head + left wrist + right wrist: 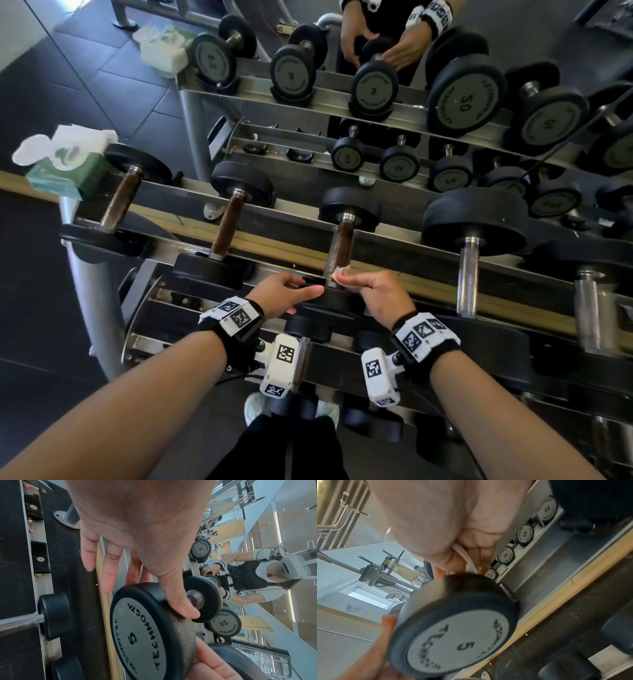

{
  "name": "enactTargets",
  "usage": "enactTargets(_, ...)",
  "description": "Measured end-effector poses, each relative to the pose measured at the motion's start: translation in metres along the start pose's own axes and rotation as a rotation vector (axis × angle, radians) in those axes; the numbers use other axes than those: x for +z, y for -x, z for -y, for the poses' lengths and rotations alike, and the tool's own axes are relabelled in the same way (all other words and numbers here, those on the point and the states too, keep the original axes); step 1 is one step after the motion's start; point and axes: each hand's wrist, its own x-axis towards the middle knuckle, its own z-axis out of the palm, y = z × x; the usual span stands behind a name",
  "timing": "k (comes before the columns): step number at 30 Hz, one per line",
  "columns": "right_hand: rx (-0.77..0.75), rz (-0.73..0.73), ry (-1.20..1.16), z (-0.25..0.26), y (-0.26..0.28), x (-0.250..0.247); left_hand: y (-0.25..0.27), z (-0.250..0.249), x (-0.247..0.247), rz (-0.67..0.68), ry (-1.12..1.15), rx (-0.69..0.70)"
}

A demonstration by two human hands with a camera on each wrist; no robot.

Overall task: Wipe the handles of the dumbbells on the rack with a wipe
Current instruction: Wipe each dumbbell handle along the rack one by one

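the wipe (342, 274) sits pressed against the lower end of the handle (342, 246) of the dumbbell marked 5 (137, 635), third from the left on the rack's (394, 270) upper tier, pinched in your right hand (380, 294) with fingers curled round it. your left hand (284, 294) rests on that dumbbell's near head, thumb laid over the rim and fingers loosely spread, gripping nothing. a green wipe pack (65, 164) sits at the rack's left end, well apart from both hands.

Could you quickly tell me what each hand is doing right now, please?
Left hand: open, fingers resting on the near head of the 5 dumbbell.
Right hand: pinches the wipe against the dumbbell's handle.
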Motion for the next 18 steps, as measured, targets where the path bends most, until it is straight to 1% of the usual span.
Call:
enactTargets(2,0.047,0.048,0.040,0.007,-0.001,-0.011,0.000,0.000,-0.001,0.008,-0.002,0.008)
enactTargets(3,0.060,0.026,0.050,0.012,-0.004,-0.017,0.000,0.000,-0.001,0.012,-0.009,0.014)
enactTargets(4,0.065,-0.042,0.044,0.015,-0.008,-0.022,0.000,0.001,-0.002,0.014,-0.018,0.018)
enactTargets(6,0.043,-0.271,-0.010,0.019,-0.019,-0.030,-0.001,0.001,-0.002,0.016,-0.028,0.019)
enactTargets(7,0.028,-0.361,-0.017,0.021,-0.025,-0.030,-0.001,0.002,-0.002,0.019,-0.022,0.018)
enactTargets(8,0.020,-0.387,0.000,0.023,-0.030,-0.028,-0.002,0.002,-0.002,0.021,-0.018,0.016)
enactTargets(9,0.013,-0.357,0.030,0.024,-0.034,-0.023,-0.002,0.002,-0.002,0.022,-0.023,0.014)
enactTargets(11,-0.007,-0.243,0.092,0.024,-0.037,-0.007,-0.003,0.000,-0.002,0.023,-0.051,0.007)
enactTargets(12,-0.012,-0.218,0.112,0.021,-0.036,0.000,-0.003,-0.001,-0.002,0.022,-0.063,0.002)
enactTargets(15,-0.063,-0.244,0.106,0.010,-0.025,0.010,-0.004,-0.005,-0.006,0.042,-0.088,-0.020)
enactTargets(18,-0.068,-0.210,0.061,0.004,-0.014,0.012,-0.006,-0.010,-0.011,0.081,-0.127,-0.059)
